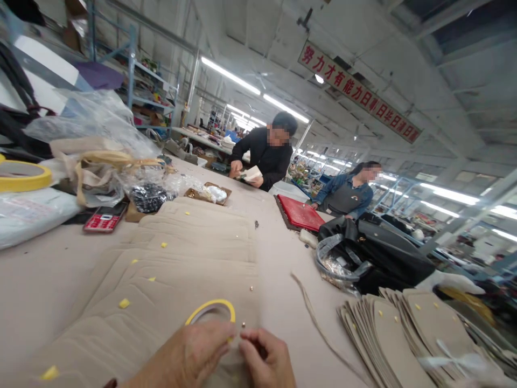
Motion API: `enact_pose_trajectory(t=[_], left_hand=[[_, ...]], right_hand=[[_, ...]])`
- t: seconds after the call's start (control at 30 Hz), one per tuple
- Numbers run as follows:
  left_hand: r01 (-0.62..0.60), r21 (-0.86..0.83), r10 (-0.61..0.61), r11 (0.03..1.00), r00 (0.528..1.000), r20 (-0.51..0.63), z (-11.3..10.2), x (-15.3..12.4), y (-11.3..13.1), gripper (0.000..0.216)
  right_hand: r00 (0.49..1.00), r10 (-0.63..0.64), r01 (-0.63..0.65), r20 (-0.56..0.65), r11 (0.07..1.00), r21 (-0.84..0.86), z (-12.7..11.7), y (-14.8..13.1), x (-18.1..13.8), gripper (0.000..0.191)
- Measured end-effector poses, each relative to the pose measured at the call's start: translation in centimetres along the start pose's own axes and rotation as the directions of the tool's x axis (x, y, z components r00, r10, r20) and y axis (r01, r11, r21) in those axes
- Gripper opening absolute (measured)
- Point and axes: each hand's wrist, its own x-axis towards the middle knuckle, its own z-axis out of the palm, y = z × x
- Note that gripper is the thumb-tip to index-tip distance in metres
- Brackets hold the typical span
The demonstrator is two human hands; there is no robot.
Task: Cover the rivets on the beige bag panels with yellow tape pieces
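Observation:
Tan fabric panels [202,280] lie overlapped in front of me, with small yellow tape pieces [124,304] and small metal studs [251,289] on them. My left hand [189,350] is closed over the near side of a roll of yellow tape [212,306], hiding its lower part. A bit of yellow shows at the left fingertips. Close beside it, my right hand [269,357] has thumb and fingers pinched together; what is between them is hidden. One metal stud [243,325] shows just beyond the right fingertips.
Stacked tan panels [398,334] and a black bag [363,248] lie to the right, a thin cord [309,304] nearer. At left are another yellow tape roll [24,175], plastic bags and a red calculator-like object [105,218]. Two people work beyond, near a red tray [301,213].

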Motion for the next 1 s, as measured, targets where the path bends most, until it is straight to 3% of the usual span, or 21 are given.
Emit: enact_pose_trajectory(t=[0.13, 0.27, 0.43, 0.63, 0.73, 0.8, 0.83, 0.9, 1.0], left_hand=[[-0.010, 0.015, 0.010, 1.000, 1.000, -0.012, -0.3, 0.1, 0.2, 0.042], [0.070, -0.028, -0.067, 0.997, 0.995, 0.074, 0.6, -0.6, -0.2, 0.044], [0.145, -0.061, -0.135, 0.988, 0.979, 0.153, 0.8, -0.6, 0.1, 0.037], [0.110, -0.033, -0.105, 0.993, 0.987, 0.125, 0.3, 0.2, 0.4, 0.023], [0.072, -0.005, -0.072, 0.997, 0.995, 0.064, 0.4, 0.1, 0.3, 0.025], [0.051, -0.009, -0.051, 0.999, 0.998, 0.033, 0.4, 0.0, 0.5, 0.026], [0.043, -0.023, -0.042, 0.999, 0.999, 0.025, 0.4, 0.0, 0.6, 0.026], [0.043, -0.039, -0.043, 0.998, 0.999, 0.010, 0.5, 0.0, 0.9, 0.027], [0.087, 0.067, -0.090, 0.994, 0.995, 0.049, 0.8, 0.0, 1.0, 0.024]], right_hand=[[0.982, -0.189, 0.188, 0.013, 0.979, 0.076, -0.6, -4.1, -0.2, 0.017], [0.923, -0.385, 0.385, 0.027, 0.923, -0.003, -0.5, -5.4, -0.3, 0.018], [0.885, -0.465, 0.463, 0.042, 0.864, -0.196, 0.2, -4.7, -0.4, 0.018], [0.834, -0.546, 0.490, -0.079, 0.799, -0.348, 1.0, -4.2, -0.6, 0.019], [0.915, -0.386, 0.353, -0.116, 0.906, -0.232, 1.5, -4.7, -0.7, 0.017], [0.984, -0.130, 0.127, -0.122, 0.992, -0.026, 1.6, -4.9, -0.5, 0.013], [0.994, 0.012, -0.002, -0.111, 0.996, 0.091, 1.4, -4.9, -0.2, 0.012], [0.969, 0.232, -0.201, -0.085, 0.940, 0.274, 0.9, -4.4, 0.5, 0.017], [0.928, 0.368, -0.324, -0.062, 0.876, 0.358, -0.4, -3.1, 1.5, 0.028]])
